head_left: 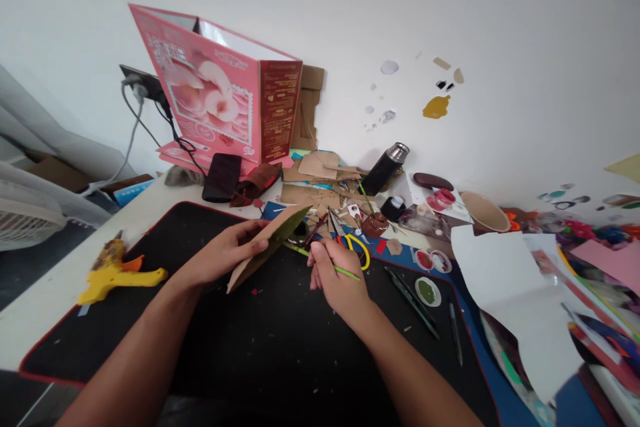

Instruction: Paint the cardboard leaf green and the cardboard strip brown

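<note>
My left hand (233,250) grips a piece of cardboard (265,243), holding it tilted above the black mat (235,347). One face of the cardboard shows green paint; the outer face is bare brown. Between the fingers of my right hand (340,273) is a thin green-handled paintbrush (347,273). Its tip points left at the painted face; whether it touches there I cannot tell. A small round dish of green paint (428,291) sits on the mat to the right of my right hand. Yellow-handled scissors (361,250) lie just behind that hand.
A yellow glue gun (117,273) lies at the left. Behind the mat are cardboard scraps (317,167), a phone (223,177), a black flask (385,170) and a brown paint jar (375,225). A pink box (215,87) stands against the wall. Pens (413,303) lie at right.
</note>
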`<state>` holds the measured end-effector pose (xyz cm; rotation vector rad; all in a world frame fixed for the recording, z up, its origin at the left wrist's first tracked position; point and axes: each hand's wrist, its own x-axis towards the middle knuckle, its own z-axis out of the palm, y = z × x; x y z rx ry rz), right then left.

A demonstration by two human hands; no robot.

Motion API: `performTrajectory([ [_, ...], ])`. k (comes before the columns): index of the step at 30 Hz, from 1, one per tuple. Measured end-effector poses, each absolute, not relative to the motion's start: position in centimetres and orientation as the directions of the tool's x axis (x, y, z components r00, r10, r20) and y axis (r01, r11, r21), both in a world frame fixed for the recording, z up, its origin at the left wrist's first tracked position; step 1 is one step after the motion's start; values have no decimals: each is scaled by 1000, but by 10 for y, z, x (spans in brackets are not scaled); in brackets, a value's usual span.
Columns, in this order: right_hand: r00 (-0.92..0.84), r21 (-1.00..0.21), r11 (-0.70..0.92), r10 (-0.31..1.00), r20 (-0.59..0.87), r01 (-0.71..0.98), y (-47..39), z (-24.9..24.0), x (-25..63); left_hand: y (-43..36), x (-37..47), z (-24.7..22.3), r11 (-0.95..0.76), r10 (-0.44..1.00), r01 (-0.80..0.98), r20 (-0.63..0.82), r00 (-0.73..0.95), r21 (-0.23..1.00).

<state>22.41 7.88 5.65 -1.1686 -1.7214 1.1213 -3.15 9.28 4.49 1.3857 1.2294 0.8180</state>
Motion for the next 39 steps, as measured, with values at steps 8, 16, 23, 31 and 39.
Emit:
performTrajectory([
  [8,-299,-960,154,951,79,234,78,53,219,93,-28,45,78,960,240,-138,244,968],
  [16,-256,-951,189,959,124,246,92,63,226,93,-31,44,105,971,222,-148,187,969],
  [23,-182,-970,145,977,109,197,102,64,226,94,-30,43,102,969,204,-143,200,974],
  [31,-386,-983,99,922,32,154,81,54,215,97,-29,39,86,979,164,-114,169,983],
  [39,-354,-990,69,935,20,127,77,55,212,97,-23,42,62,985,172,-88,150,983],
])
